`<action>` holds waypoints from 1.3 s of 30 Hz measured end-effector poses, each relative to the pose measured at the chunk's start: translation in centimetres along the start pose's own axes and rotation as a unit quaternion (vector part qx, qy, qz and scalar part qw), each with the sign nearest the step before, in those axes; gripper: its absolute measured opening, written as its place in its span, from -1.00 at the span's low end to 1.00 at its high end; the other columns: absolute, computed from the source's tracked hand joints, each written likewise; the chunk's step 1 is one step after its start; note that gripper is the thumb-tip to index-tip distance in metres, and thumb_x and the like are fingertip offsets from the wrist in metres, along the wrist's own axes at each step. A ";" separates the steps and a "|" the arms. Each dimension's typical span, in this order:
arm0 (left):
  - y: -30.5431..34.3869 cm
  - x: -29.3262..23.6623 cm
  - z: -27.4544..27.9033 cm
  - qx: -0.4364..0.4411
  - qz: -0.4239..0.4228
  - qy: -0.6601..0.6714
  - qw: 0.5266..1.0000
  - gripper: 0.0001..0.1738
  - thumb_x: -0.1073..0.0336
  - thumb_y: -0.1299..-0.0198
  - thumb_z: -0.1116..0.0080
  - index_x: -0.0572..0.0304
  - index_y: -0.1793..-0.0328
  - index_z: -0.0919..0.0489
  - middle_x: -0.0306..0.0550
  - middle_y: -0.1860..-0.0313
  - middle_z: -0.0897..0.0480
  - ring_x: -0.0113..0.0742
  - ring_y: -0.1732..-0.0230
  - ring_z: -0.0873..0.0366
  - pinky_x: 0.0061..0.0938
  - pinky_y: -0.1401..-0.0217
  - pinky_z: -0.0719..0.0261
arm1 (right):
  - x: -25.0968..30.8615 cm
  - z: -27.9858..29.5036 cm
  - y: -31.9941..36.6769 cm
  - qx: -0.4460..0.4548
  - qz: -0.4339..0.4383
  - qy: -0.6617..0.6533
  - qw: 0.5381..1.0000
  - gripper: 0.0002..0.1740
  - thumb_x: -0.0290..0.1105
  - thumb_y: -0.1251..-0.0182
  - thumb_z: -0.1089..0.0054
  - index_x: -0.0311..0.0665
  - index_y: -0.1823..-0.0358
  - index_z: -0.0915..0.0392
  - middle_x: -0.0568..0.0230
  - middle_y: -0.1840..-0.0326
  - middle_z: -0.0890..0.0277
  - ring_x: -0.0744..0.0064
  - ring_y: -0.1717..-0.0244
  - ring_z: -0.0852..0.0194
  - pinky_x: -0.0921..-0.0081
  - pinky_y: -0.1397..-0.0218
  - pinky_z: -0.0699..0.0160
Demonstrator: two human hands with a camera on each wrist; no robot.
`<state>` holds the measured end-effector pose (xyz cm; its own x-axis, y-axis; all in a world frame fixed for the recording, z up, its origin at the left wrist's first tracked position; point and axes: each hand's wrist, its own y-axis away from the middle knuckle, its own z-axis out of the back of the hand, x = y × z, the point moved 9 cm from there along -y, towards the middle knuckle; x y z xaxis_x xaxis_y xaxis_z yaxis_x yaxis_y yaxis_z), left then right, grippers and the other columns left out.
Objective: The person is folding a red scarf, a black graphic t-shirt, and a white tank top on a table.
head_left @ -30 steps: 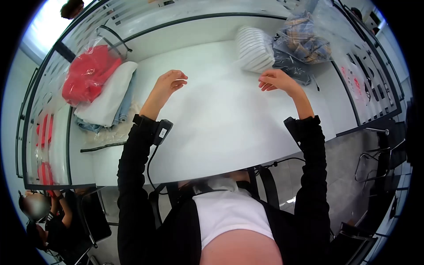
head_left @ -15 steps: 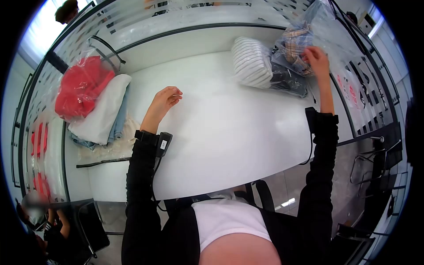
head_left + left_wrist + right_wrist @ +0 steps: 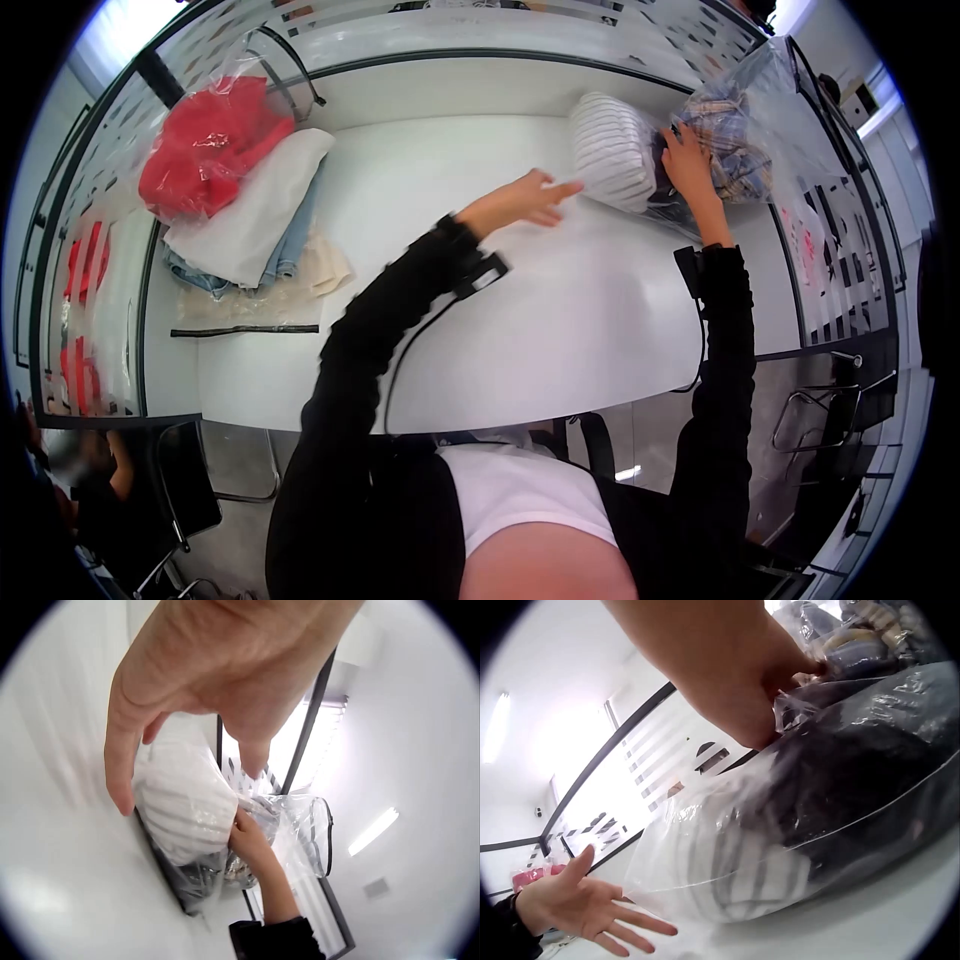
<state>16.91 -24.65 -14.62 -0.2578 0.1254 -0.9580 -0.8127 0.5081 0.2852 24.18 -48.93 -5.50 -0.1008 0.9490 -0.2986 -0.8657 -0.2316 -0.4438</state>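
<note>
At the back right of the table, my right hand (image 3: 690, 168) grips the top of a clear plastic bag (image 3: 840, 795). The plastic bunches up by its thumb and fingers in the right wrist view. Inside this bag are a white striped garment (image 3: 612, 155) and a dark one (image 3: 832, 769). Just behind my right hand lies another clear bag holding a blue-and-tan plaid garment (image 3: 745, 172). My left hand (image 3: 520, 203) reaches toward the striped side, fingers spread and holding nothing. The left wrist view has its thumb and fingers in front of the bag.
On the left of the white table (image 3: 480, 330) lie a red garment (image 3: 215, 150) in clear plastic, a white cloth (image 3: 250, 215) and folded denim (image 3: 290, 240). A low partition (image 3: 450, 85) runs along the back. People sit beyond the left side.
My right hand went right toward the plaid bag, then came down onto the bag with the striped and dark garments. My left hand has swung right across the table, its fingers spreading.
</note>
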 end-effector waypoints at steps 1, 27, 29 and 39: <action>-1.4 -0.8 -1.1 0.012 0.002 0.041 0.999 -0.12 -0.15 -0.07 -0.16 0.56 -0.18 -0.18 0.25 -0.03 -0.43 -0.16 0.08 -0.55 -0.45 0.07 -0.59 | -0.1 -0.2 0.3 -0.012 0.009 -0.010 1.000 -0.55 -0.35 -0.17 0.00 -0.02 -0.15 -0.32 0.06 -0.26 -0.17 0.06 -0.32 -0.07 -0.25 -0.14 -0.13; 16.3 -1.1 21.0 -0.281 -0.134 -0.287 0.906 -0.41 0.14 -0.12 -0.19 0.34 -0.17 -0.30 0.11 -0.04 -0.45 -0.18 -0.07 -0.44 -0.42 -0.09 -0.41 | 10.7 1.6 5.1 0.115 0.172 -0.325 0.923 -0.61 -0.28 -0.14 -0.14 -0.25 0.00 -0.42 0.07 0.05 -0.45 0.13 0.10 -0.45 0.30 0.04 -0.42; 19.0 -1.2 18.0 -0.257 -0.144 -0.329 0.897 -0.38 0.17 -0.09 -0.22 0.30 -0.21 -0.27 0.08 -0.10 -0.40 -0.17 -0.13 -0.39 -0.39 -0.13 -0.39 | 14.2 4.1 6.6 0.179 0.159 -0.402 0.884 -0.61 -0.26 -0.16 -0.14 -0.25 0.00 -0.42 0.08 0.06 -0.46 0.17 0.12 -0.47 0.33 0.07 -0.44; 30.2 3.2 10.6 -0.219 -0.041 -0.381 0.897 -0.18 0.31 0.11 -0.35 0.20 -0.30 -0.19 0.13 -0.13 -0.37 0.01 -0.13 -0.37 -0.32 -0.16 -0.35 | 21.2 9.0 15.5 0.327 0.164 -0.522 0.771 -0.76 -0.37 -0.20 -0.12 -0.35 0.16 -0.49 0.15 0.41 -0.57 0.38 0.39 -0.54 0.53 0.22 -0.49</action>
<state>-2.89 0.15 -9.39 0.1091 0.7344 -0.6699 -0.9831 0.1795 0.0366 4.23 -30.44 -11.05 -0.4108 0.5969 0.6892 -0.7376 -0.6619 0.1337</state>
